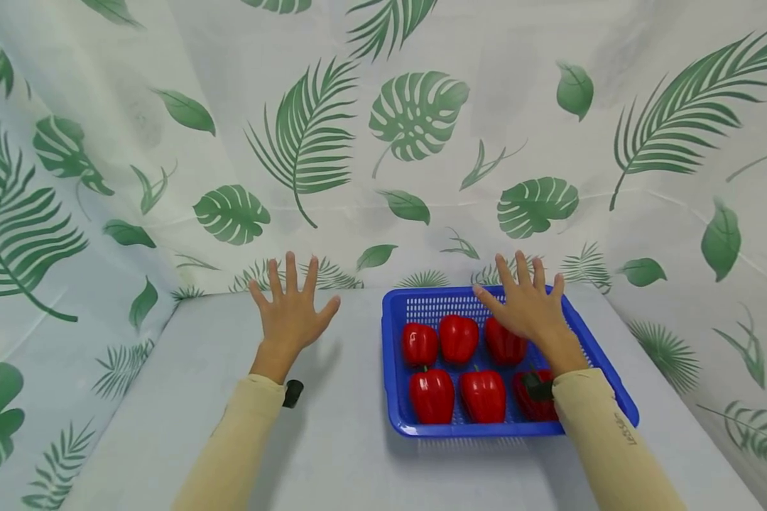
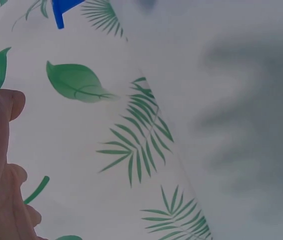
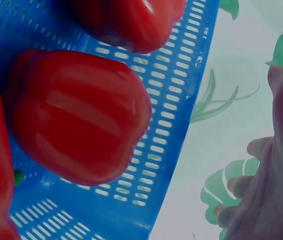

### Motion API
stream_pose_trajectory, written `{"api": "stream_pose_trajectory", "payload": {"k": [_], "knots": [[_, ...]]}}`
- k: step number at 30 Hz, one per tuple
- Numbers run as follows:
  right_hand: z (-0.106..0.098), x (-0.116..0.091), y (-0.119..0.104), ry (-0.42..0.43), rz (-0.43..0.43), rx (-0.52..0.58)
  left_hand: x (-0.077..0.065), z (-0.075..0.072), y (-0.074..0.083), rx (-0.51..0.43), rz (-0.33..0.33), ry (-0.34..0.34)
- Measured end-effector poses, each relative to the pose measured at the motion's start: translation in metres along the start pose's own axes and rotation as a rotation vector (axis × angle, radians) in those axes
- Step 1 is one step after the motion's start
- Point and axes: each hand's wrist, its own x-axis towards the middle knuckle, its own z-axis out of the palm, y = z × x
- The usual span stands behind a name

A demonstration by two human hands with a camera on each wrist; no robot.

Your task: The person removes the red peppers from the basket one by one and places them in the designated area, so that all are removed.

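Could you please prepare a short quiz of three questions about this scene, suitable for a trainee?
1. How many red peppers are visible inside the blue basket in the head view?
2. True or false: the left grip holds nothing.
3. In the head view, which grip appears in front of part of the basket?

Key:
1. Six.
2. True.
3. The right grip.

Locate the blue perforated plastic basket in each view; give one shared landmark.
Head: basket right of centre, partly behind the right hand.
Left wrist: only a blue piece, top edge, left of centre.
Right wrist: fills left and centre.
Shared landmark: white sheet printed with green leaves.
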Motion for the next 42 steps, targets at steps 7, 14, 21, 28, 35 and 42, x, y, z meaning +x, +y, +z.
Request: {"api": "stream_pose_trajectory", "payload": {"k": [7, 14, 21, 28, 35, 42], "knots": [[-0.006, -0.004, 0.004, -0.007, -0.001, 0.041, -0.002, -0.004, 0.002, -0.009, 0.001, -0.016], [-0.014, -0.012, 0.008, -0.033, -0.002, 0.093, -0.005, -0.003, 0.005, -0.019, 0.004, -0.008], [-0.022, -0.020, 0.013, -0.038, 0.010, 0.098, -0.004, -0.002, 0.011, -0.031, 0.023, 0.007], [-0.027, -0.032, 0.015, -0.037, 0.025, 0.101, -0.006, -0.003, 0.014, -0.030, 0.028, 0.006], [-0.031, -0.049, 0.020, -0.015, 0.017, 0.095, -0.007, 0.000, 0.016, -0.035, 0.037, 0.011], [-0.031, -0.070, 0.028, 0.000, 0.027, 0.118, -0.010, 0.004, 0.016, -0.079, 0.044, 0.007]]}}
